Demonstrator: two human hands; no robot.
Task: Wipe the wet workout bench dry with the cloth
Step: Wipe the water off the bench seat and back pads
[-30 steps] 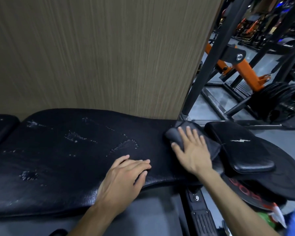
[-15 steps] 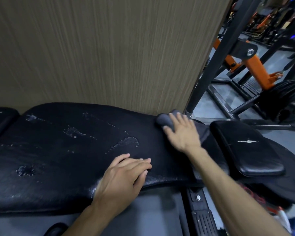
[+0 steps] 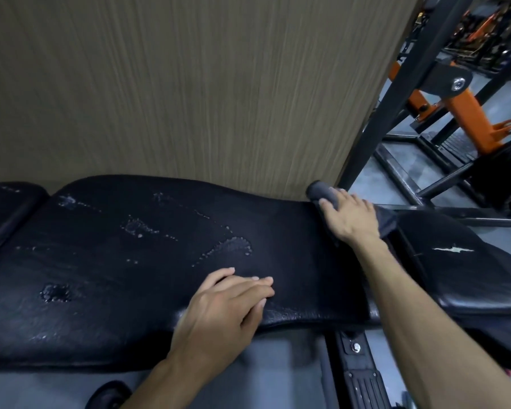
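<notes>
Bench pad (image 3: 130,276) is black, runs left to right in front of me, backed by a wood-grain wall panel (image 3: 189,84). Cloth (image 3: 319,191) is dark grey, bunched at the far right corner of the pad, right against the wall panel. My right hand (image 3: 351,219) presses flat on it, fingers (image 3: 326,205) straight and spread, pointing toward the wall; cloth sticks out past the fingertips and behind the wrist side. My left hand (image 3: 227,302) rests palm down on the near edge of the pad, fingers together and relaxed, holding nothing. Water droplets (image 3: 233,246) sit mid-pad, just beyond my left hand. More wet patches: one near the left front (image 3: 55,292), one further back (image 3: 136,227). Pad area between the two hands looks matte, no beads visible. Second black pad (image 3: 469,276) with a white scuff sits to the right, just beside my right forearm. Separate pad section (image 3: 3,208) at far left. Black steel upright (image 3: 396,93) rises behind the cloth; orange machine arm (image 3: 466,113) on the gym floor beyond.
</notes>
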